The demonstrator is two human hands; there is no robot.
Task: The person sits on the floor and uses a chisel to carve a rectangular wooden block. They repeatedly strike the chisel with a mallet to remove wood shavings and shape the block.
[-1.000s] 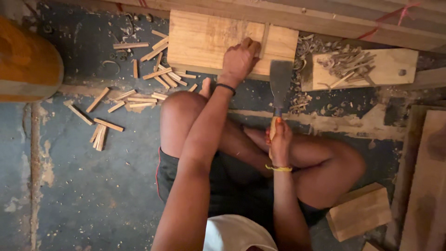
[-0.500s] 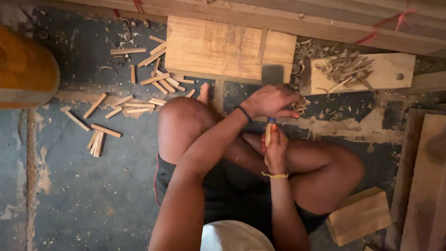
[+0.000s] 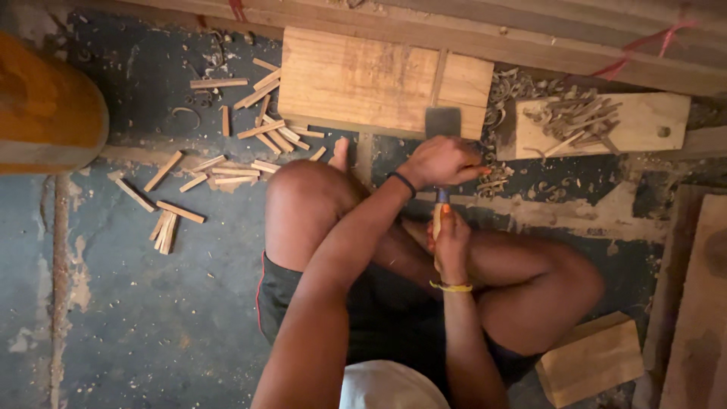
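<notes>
A: Status? Person is seated cross-legged on the floor [image 3: 136, 333], wide chisel [image 3: 443, 123] upright, blade edge at the near edge of the flat wooden board [image 3: 363, 83].

B: Right hand [image 3: 452, 244] closed tight round the chisel's handle, low down. Left hand [image 3: 441, 160] curled over the tool just under the blade; can't tell if its grip is fully closed or only steadying.

A: Step in hand?

B: Looks like setting the edge for a cut at the board's near edge. My read: next move needs the blade squared to the grain and steady downward pressure, with the left fingers kept clear of the edge.

A: Change from a second ago?

B: Left hand was flat on the board then; half a second ago it had come back over the blade. Now it sits on the tool. Cut sticks [image 3: 227, 163] and shavings [image 3: 564, 113] lie as they were.
</notes>
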